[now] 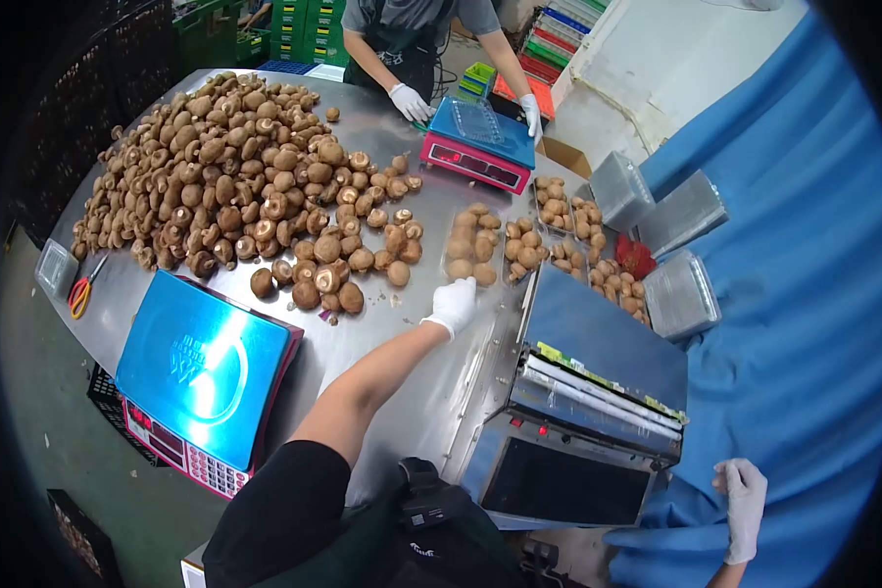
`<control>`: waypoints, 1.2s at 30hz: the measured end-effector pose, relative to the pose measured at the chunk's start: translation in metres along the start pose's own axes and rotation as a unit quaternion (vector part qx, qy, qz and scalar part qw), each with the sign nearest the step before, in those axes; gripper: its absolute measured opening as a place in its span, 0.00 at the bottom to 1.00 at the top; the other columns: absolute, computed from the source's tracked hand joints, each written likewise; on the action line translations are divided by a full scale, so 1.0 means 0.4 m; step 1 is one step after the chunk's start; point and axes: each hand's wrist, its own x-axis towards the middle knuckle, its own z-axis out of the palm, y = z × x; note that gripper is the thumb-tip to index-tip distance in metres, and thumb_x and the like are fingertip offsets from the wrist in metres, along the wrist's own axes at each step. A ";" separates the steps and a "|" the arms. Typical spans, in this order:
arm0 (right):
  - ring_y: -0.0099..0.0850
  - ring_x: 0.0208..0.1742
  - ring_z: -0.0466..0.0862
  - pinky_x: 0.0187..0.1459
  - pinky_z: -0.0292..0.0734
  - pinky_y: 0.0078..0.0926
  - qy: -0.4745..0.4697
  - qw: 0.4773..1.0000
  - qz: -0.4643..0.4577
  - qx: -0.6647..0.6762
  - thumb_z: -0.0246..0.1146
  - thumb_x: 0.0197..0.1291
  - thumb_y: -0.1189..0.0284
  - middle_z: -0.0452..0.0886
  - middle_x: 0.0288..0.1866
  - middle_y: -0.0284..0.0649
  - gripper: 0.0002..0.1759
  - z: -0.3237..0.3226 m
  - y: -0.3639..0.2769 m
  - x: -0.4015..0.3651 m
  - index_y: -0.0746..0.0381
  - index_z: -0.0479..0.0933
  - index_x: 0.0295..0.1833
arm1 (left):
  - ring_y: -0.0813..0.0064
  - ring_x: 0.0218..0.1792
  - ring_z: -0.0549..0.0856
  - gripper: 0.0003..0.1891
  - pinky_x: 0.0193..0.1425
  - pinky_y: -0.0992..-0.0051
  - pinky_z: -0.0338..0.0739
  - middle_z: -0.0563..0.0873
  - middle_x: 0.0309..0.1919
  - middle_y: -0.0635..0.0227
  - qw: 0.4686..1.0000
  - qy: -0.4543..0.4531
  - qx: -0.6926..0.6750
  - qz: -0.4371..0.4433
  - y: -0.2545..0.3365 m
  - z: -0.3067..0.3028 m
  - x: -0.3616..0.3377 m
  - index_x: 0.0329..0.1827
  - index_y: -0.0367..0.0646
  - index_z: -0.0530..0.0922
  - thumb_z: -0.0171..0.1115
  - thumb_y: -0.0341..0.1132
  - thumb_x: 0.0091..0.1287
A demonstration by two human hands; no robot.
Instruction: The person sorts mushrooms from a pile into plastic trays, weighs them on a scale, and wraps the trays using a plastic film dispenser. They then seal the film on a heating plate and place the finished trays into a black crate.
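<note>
My left hand (453, 306), in a white glove, is closed on the near edge of a clear plastic tray of mushrooms (472, 247) on the metal table (416, 328). Right beside that tray stands another tray of mushrooms (525, 249). My right hand (745, 508), also gloved, hangs in the air at the lower right, by the blue curtain (789, 392) and past the wrapping machine (598, 382). Its fingers are loosely bent and slightly apart, and I see nothing in them.
A large heap of loose mushrooms (235, 162) covers the table's far left. Near me stands a blue-topped scale (201, 363), with orange-handled scissors (81, 294) beyond it. Across the table, a co-worker's gloved hands (410, 102) flank another scale (480, 147). Empty clear trays (681, 294) stand stacked at right.
</note>
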 end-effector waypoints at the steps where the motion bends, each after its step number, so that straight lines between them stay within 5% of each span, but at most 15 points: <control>1: 0.21 0.24 0.76 0.29 0.71 0.20 0.006 1.000 -0.012 0.012 0.56 0.61 0.77 0.77 0.21 0.36 0.09 0.027 -0.026 0.025 0.69 0.77 0.30 | 0.57 0.38 0.85 0.16 0.40 0.61 0.78 0.83 0.37 0.56 1.000 -0.006 0.009 0.013 0.000 -0.008 -0.011 0.44 0.42 0.74 0.59 0.43 0.60; 8: 0.23 0.25 0.78 0.30 0.72 0.21 -0.118 0.973 -0.197 0.011 0.57 0.60 0.77 0.79 0.23 0.39 0.07 0.190 -0.099 0.234 0.69 0.79 0.32 | 0.58 0.33 0.85 0.10 0.34 0.60 0.78 0.83 0.32 0.55 0.999 0.011 0.035 0.033 -0.033 -0.085 -0.237 0.36 0.42 0.74 0.59 0.39 0.57; 16: 0.21 0.28 0.76 0.33 0.71 0.19 -0.253 0.881 -0.394 0.064 0.58 0.62 0.74 0.78 0.24 0.36 0.08 0.423 -0.246 0.347 0.68 0.79 0.35 | 0.55 0.29 0.83 0.09 0.33 0.59 0.77 0.81 0.28 0.55 0.996 -0.028 0.083 -0.015 -0.052 -0.187 -0.549 0.37 0.40 0.75 0.56 0.36 0.60; 19: 0.41 0.36 0.82 0.39 0.75 0.32 -0.225 0.822 -0.521 -0.045 0.60 0.59 0.67 0.82 0.34 0.47 0.11 0.554 -0.315 0.378 0.63 0.80 0.40 | 0.54 0.29 0.82 0.11 0.34 0.58 0.76 0.81 0.27 0.54 0.997 -0.005 0.069 -0.040 -0.048 -0.206 -0.636 0.39 0.39 0.76 0.57 0.37 0.60; 23: 0.42 0.45 0.82 0.47 0.76 0.38 -0.276 0.788 -0.505 -0.220 0.58 0.57 0.61 0.83 0.41 0.44 0.15 0.769 -0.395 0.419 0.59 0.81 0.42 | 0.56 0.28 0.82 0.10 0.34 0.60 0.77 0.82 0.28 0.56 0.998 0.040 0.028 -0.045 -0.047 -0.220 -0.695 0.41 0.40 0.76 0.57 0.37 0.62; 27: 0.46 0.52 0.80 0.52 0.75 0.41 -0.329 0.701 -0.458 -0.437 0.55 0.56 0.69 0.81 0.50 0.48 0.15 0.965 -0.439 0.461 0.63 0.81 0.45 | 0.65 0.26 0.83 0.10 0.32 0.65 0.77 0.83 0.29 0.60 0.979 0.146 -0.100 -0.097 -0.057 -0.189 -0.727 0.43 0.40 0.75 0.57 0.37 0.65; 29: 0.47 0.53 0.80 0.52 0.75 0.41 -0.344 0.713 -0.438 -0.426 0.54 0.56 0.71 0.80 0.51 0.49 0.15 1.036 -0.424 0.476 0.63 0.81 0.46 | 0.63 0.35 0.85 0.15 0.38 0.64 0.77 0.84 0.29 0.59 0.905 -0.003 -0.283 -0.317 -0.063 -0.170 -0.730 0.46 0.43 0.75 0.60 0.42 0.62; 34: 0.48 0.54 0.79 0.52 0.75 0.42 -0.408 0.712 -0.386 -0.421 0.53 0.53 0.78 0.78 0.54 0.51 0.18 1.090 -0.431 0.447 0.65 0.79 0.49 | 0.72 0.29 0.86 0.11 0.30 0.71 0.77 0.84 0.28 0.62 0.819 -0.017 -0.451 -0.355 -0.059 -0.151 -0.696 0.41 0.39 0.73 0.57 0.38 0.66; 36: 0.49 0.47 0.82 0.45 0.77 0.39 -0.389 0.709 -0.421 -0.411 0.55 0.50 0.77 0.81 0.46 0.54 0.15 1.102 -0.416 0.459 0.67 0.80 0.44 | 0.74 0.27 0.86 0.09 0.27 0.74 0.77 0.84 0.28 0.63 0.783 -0.024 -0.504 -0.364 -0.060 -0.139 -0.687 0.39 0.39 0.72 0.57 0.36 0.67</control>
